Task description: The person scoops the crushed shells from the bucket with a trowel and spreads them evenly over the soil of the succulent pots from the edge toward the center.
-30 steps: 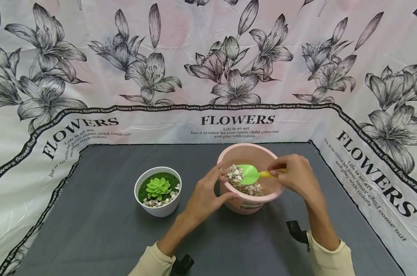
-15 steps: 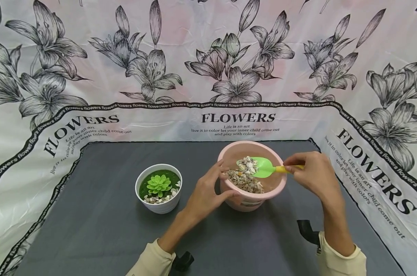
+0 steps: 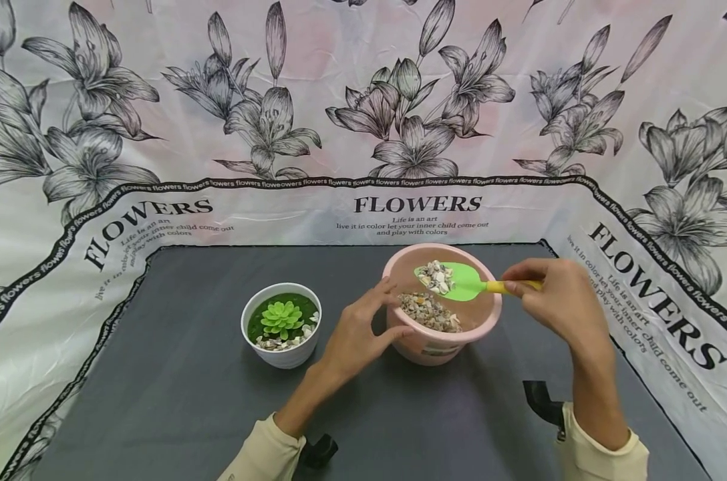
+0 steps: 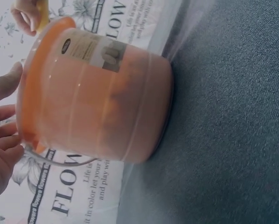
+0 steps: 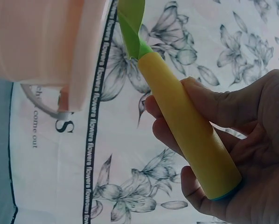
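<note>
A pink bucket [image 3: 435, 347] stands on the dark tabletop with small mixed pebbles [image 3: 426, 312] inside. My left hand [image 3: 354, 334] holds its left rim, thumb at the front and fingers farther back; the left wrist view shows the fingertips against the rim of the bucket [image 4: 97, 98]. At the other side, my right hand [image 3: 562, 294] grips the yellow handle [image 5: 186, 126] of a small toy shovel. The shovel's green blade [image 3: 467, 284] is over the bucket's opening, level with or above the rim, bearing a heap of pebbles [image 3: 437, 276].
Left of the bucket is a white pot [image 3: 285, 354] with a green succulent [image 3: 281, 318] and pebbles. A floral cloth [image 3: 417, 153] rises behind and at both sides of the dark tabletop [image 3: 177, 374]. The bucket's wire handle [image 4: 60, 163] hangs at its side.
My right hand has moved to the right and slightly up, taking the loaded shovel from the bucket's left side toward its right rim. My left hand has stayed at the rim.
</note>
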Demonstrator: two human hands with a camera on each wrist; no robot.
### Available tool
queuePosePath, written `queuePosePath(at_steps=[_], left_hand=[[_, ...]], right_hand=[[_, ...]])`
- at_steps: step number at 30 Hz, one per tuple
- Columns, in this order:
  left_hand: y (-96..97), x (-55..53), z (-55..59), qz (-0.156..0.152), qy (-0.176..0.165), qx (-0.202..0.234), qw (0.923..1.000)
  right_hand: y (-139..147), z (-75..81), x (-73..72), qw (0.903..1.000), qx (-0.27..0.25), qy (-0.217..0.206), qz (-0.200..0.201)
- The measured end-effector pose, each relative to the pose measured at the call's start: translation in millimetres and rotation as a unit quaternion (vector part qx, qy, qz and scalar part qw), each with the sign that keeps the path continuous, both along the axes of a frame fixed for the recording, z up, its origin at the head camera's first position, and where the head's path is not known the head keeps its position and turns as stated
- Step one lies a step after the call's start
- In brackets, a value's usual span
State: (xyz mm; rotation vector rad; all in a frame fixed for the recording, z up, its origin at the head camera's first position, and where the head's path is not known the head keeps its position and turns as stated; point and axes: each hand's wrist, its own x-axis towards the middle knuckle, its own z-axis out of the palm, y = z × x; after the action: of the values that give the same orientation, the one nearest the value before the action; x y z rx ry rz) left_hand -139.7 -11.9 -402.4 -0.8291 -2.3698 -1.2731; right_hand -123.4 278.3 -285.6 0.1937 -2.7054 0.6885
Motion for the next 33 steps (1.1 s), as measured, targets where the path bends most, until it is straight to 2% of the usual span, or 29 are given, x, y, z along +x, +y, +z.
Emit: queuePosePath(at_steps=[7, 13, 20, 33], left_hand=[[-10.8, 2.1, 6.1, 0.017, 0.005, 0.005, 0.9998], [-22.0, 3.5, 8.1, 0.032, -0.012, 0.019, 0.9992], [-32.6, 4.9, 10.4, 0.056, -0.025, 0.01, 0.9981], [-46.4, 3.9, 5.4, 0.076, -0.013, 0.016, 0.9969]], right_hand=[[-6.5, 5.9, 2.3, 0.9999, -0.009, 0.008, 0.003], [-14.2, 7.7, 1.1, 0.9996, -0.027, 0.002, 0.01], [-22.5, 12.1, -0.2, 0.999, -0.034, 0.005, 0.028], [-36.0, 8.0, -6.2, 0.9977, -0.047, 0.011, 0.048]])
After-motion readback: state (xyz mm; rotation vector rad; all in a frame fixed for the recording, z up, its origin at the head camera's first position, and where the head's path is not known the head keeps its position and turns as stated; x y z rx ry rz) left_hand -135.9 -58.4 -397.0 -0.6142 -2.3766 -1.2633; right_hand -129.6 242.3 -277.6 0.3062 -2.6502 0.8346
